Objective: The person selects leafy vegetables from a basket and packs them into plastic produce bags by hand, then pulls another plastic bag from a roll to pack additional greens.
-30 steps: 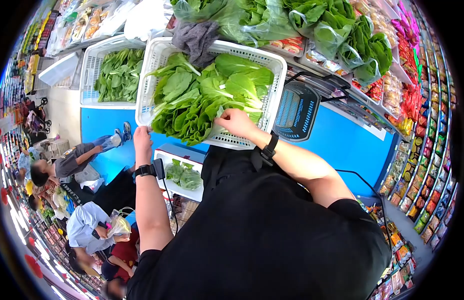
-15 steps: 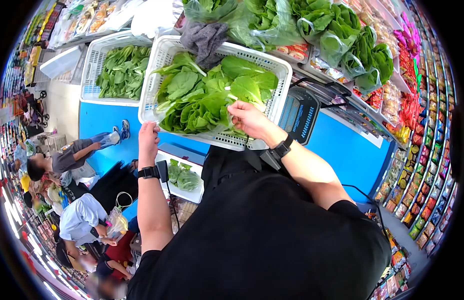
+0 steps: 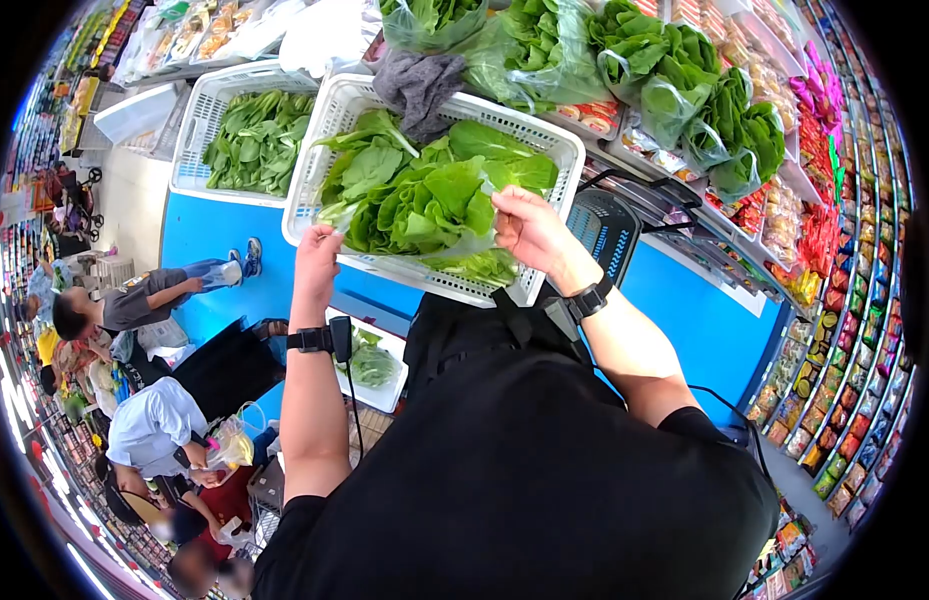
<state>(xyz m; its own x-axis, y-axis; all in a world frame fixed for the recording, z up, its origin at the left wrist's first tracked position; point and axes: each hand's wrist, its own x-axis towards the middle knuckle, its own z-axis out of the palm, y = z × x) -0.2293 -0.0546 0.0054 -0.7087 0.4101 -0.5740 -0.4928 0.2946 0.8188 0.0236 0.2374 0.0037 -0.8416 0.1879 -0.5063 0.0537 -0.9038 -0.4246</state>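
Observation:
A white basket holds loose leafy greens, with a grey cloth over its far edge. A clear plastic bag with a bunch of greens in it lies across the near part of the basket. My left hand pinches the bag's left end at the basket's near left corner. At the bag's right side, my right hand grips the plastic between thumb and fingers, above the basket's near right part.
Left stands another white basket of greens. Bagged greens line the far shelf. A dark shopping basket is at the right. Below sits a white box with bagged greens. Several people, one in light blue, are at the left.
The bagged greens have risen and spread over the loose ones, drawn up between my hands. My left hand has shifted right, and my right hand has moved right and slightly up.

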